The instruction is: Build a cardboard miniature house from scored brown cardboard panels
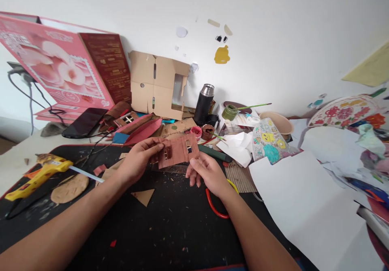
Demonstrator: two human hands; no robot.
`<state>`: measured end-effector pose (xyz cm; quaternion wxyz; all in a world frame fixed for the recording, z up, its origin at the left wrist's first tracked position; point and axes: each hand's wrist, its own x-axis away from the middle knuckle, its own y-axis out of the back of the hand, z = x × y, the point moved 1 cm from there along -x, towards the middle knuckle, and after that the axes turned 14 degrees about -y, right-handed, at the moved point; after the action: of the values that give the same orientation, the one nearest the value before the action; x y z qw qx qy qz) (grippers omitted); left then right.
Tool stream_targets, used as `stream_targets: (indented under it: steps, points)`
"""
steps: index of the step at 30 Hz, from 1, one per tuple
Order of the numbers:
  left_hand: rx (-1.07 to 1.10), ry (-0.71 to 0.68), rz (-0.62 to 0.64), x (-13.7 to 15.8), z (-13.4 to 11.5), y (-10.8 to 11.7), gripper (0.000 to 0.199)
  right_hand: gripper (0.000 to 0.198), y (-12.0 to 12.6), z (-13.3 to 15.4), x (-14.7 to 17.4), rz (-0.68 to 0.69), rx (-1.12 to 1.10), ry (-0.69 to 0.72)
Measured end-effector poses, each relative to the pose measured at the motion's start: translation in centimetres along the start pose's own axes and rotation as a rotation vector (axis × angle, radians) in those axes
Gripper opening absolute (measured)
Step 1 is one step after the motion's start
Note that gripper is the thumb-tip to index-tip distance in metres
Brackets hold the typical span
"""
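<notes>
Above the black mat, a reddish-brown painted cardboard piece [178, 151] with small window cut-outs is held up, tilted. My left hand [141, 157] pinches its left end between thumb and fingers; a small dark brown bit by those fingertips is partly hidden. At the lower right corner, my right hand [209, 171] has its thumb against the edge and its fingers loosely curled below. Just beyond the piece stand a small pot of pink paint [196, 132] and a pot of brown paint [208, 131] with a brush. Red-handled scissors [216, 209] lie partly under my right wrist.
A yellow glue gun [42, 173] with a glue stick lies left, near a phone [84, 122]. Behind stand a pink box [69, 68], a cut cardboard sheet [142, 82] and a black thermos [204, 105]. White paper [291, 190] covers the right side. Cardboard scraps [143, 197] dot the mat.
</notes>
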<state>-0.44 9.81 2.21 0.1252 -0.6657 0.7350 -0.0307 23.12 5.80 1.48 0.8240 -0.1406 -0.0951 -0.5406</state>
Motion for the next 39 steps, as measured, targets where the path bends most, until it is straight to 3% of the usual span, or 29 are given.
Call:
stream_targets:
  steps: [7,13,26,31,39]
  points:
    - [-0.083,-0.014,0.012,-0.1,0.2,0.3,0.041,0.056,-0.1,0.1,-0.2,-0.056,-0.038,-0.019]
    - [-0.030,-0.015,-0.035,-0.2,0.1,0.4,0.044,0.057,0.2,0.1,-0.2,-0.164,-0.132,0.016]
    - [-0.027,-0.134,-0.226,-1.0,-1.1,1.0,0.031,0.055,2.2,1.7,-0.1,-0.413,-0.358,0.109]
    - [-0.023,-0.096,-0.182,-0.9,-1.3,0.6,0.035,0.051,1.5,1.1,-0.3,-0.351,-0.333,0.121]
    - [-0.089,-0.061,0.059,0.1,-0.4,-0.1,0.036,0.056,0.4,-0.1,-0.4,-0.207,-0.165,0.026]
